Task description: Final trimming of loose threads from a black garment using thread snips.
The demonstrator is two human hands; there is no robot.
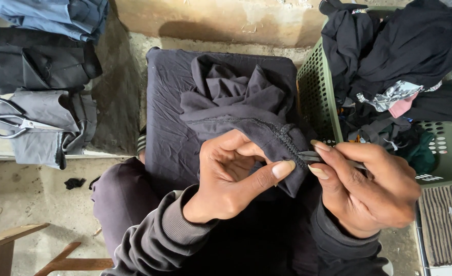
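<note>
Scissors [11, 121]: we see them lying on folded grey cloth [47, 122] at far left, well apart from both hands.
Left hand [233, 176]: our grip is pinched on the dark garment [246, 110], thumb and forefinger pressing its stitched edge.
Garment: it lies bunched over a dark cushion [167, 117] at the centre; we judge it soft, light and limp, best held taut just beside the seam.
Right hand [366, 189]: our fingers are pressed together around a small thread snipper [313, 156], its tips at the seam.
Basket [315, 87]: green, filled with dark clothes.
</note>
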